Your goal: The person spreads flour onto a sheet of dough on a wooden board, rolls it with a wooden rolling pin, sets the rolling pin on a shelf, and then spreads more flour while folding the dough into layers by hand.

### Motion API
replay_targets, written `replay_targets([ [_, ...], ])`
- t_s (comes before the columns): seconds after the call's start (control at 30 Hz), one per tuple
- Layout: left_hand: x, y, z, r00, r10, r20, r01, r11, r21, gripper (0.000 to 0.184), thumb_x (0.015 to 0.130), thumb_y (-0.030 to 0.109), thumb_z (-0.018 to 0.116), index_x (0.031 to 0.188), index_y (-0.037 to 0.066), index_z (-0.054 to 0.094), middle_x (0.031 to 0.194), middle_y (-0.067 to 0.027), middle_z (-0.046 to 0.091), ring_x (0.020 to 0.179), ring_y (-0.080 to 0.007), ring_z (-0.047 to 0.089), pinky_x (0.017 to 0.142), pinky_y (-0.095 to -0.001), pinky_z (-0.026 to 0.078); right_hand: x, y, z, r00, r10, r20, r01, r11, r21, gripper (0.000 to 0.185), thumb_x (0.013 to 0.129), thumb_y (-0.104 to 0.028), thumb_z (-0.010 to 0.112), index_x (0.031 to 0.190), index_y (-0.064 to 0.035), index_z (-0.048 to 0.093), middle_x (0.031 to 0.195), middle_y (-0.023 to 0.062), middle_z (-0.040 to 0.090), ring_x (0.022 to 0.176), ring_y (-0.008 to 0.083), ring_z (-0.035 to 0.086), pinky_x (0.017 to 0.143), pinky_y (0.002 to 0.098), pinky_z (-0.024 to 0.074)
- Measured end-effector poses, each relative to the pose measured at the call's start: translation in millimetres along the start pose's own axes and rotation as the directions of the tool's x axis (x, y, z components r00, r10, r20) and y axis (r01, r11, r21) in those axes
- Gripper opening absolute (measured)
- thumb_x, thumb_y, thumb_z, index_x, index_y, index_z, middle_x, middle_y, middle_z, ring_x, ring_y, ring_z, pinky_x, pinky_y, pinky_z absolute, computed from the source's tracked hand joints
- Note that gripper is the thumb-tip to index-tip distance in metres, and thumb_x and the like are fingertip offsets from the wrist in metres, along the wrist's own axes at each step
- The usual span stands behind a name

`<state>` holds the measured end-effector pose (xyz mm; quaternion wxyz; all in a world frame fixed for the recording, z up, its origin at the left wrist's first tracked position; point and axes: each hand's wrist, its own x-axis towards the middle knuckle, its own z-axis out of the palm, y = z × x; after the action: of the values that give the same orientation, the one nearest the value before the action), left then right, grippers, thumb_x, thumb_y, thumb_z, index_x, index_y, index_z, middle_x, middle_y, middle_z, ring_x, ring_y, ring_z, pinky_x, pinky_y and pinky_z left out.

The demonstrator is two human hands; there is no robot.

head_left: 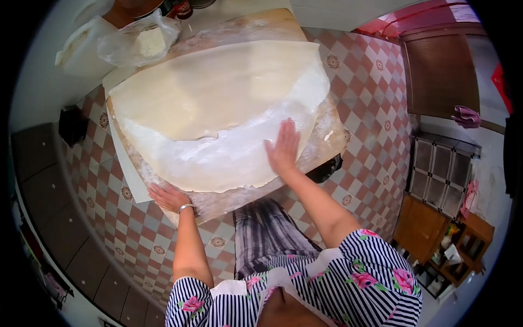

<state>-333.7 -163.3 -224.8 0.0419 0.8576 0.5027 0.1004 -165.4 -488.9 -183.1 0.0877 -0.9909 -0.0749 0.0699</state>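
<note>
A wide, thin sheet of dough (218, 82) covers most of a wooden board (321, 139), with its far part folded over toward me. White flour coats the exposed lower layer, and the folded edge runs raggedly across the middle. My right hand (284, 147) lies flat on the floured dough at the right, fingers spread. At the board's near left corner rests my left hand (170, 198), its fingers stretched out and a bracelet on the wrist. Neither hand holds anything.
A clear plastic bag of flour (150, 42) sits behind the board at the upper left. White paper (129, 169) sticks out under the board's left side. A black bag (326, 169) shows below its right edge. Tiled floor surrounds the table; a wooden cabinet (440, 73) stands at right.
</note>
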Motion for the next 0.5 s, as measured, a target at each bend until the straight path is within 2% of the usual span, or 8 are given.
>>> replay_targets([
  [0.03, 0, 1, 0, 1.0, -0.011, 0.008, 0.011, 1.0, -0.002, 0.055, 0.1, 0.031, 0.043, 0.149, 0.01, 0.033, 0.156, -0.0142, 0.027, 0.143, -0.0332, 0.027, 0.116, -0.0483, 0.023, 3, -9, 2, 1.0, -0.018, 0.001, 0.018, 1.0, 0.011, 0.089, 0.09, -0.049, 0.056, 0.152, -0.0006, 0.016, 0.16, 0.0198, 0.012, 0.149, 0.0325, 0.01, 0.119, 0.0497, 0.0089],
  [0.1, 1, 2, -1, 0.999, -0.025, 0.022, 0.025, 1.0, -0.007, 0.054, 0.1, 0.032, 0.043, 0.149, 0.01, 0.035, 0.156, -0.0136, 0.028, 0.143, -0.0325, 0.028, 0.116, -0.0474, 0.023, 9, -41, -1, 0.972, -0.199, 0.128, 0.189, 0.978, 0.083, 0.087, 0.091, -0.051, 0.052, 0.153, -0.0019, 0.016, 0.16, 0.0187, 0.011, 0.149, 0.0314, 0.009, 0.119, 0.05, 0.0078],
  [0.2, 2, 7, -4, 0.999, -0.042, 0.031, 0.042, 0.999, 0.005, 0.053, 0.1, 0.035, 0.041, 0.147, 0.009, 0.038, 0.155, -0.0135, 0.03, 0.143, -0.032, 0.028, 0.115, -0.0467, 0.023, 29, -55, 2, 0.956, -0.283, 0.083, 0.276, 0.958, 0.078, 0.088, 0.092, -0.055, 0.048, 0.153, -0.0003, 0.014, 0.161, 0.0173, 0.011, 0.149, 0.0302, 0.007, 0.12, 0.0493, 0.0056],
  [0.3, 1, 7, -5, 0.999, -0.03, 0.027, 0.03, 1.0, 0.003, 0.054, 0.101, 0.037, 0.041, 0.146, 0.009, 0.039, 0.155, -0.0142, 0.031, 0.143, -0.0322, 0.028, 0.115, -0.0476, 0.023, 61, -19, 4, 0.999, -0.027, -0.042, 0.026, 0.999, -0.041, 0.089, 0.093, -0.056, 0.045, 0.153, 0.0014, 0.013, 0.161, 0.017, 0.009, 0.15, 0.0291, 0.006, 0.12, 0.0485, 0.0041],
  [0.37, 0, 7, -1, 1.0, -0.019, 0.008, 0.019, 1.0, -0.008, 0.055, 0.1, 0.039, 0.041, 0.146, 0.008, 0.04, 0.155, -0.0149, 0.031, 0.142, -0.0326, 0.028, 0.114, -0.0483, 0.024, 81, 18, -4, 0.998, 0.02, -0.059, -0.025, 0.997, -0.079, 0.088, 0.094, -0.055, 0.044, 0.152, 0.0034, 0.015, 0.161, 0.0177, 0.011, 0.15, 0.0296, 0.007, 0.12, 0.0484, 0.005],
  [0.43, -1, 9, -3, 1.0, -0.012, -0.004, 0.012, 1.0, 0.006, 0.055, 0.1, 0.039, 0.042, 0.146, 0.008, 0.04, 0.154, -0.0157, 0.031, 0.142, -0.0332, 0.028, 0.114, -0.049, 0.024, 98, 57, -9, 0.986, 0.031, -0.163, -0.056, 0.987, -0.151, 0.084, 0.095, -0.052, 0.046, 0.152, 0.0025, 0.017, 0.16, 0.0186, 0.013, 0.149, 0.0308, 0.009, 0.12, 0.0481, 0.0057],
  [0.5, 1, 5, -2, 1.0, -0.005, -0.004, 0.005, 0.999, -0.036, 0.056, 0.1, 0.039, 0.043, 0.147, 0.009, 0.038, 0.154, -0.0162, 0.031, 0.142, -0.0338, 0.028, 0.115, -0.0499, 0.023, 97, 79, -20, 0.985, 0.065, -0.162, -0.073, 0.996, -0.048, 0.079, 0.095, -0.044, 0.051, 0.151, 0.0019, 0.019, 0.159, 0.02, 0.015, 0.149, 0.0323, 0.011, 0.12, 0.048, 0.0071],
])
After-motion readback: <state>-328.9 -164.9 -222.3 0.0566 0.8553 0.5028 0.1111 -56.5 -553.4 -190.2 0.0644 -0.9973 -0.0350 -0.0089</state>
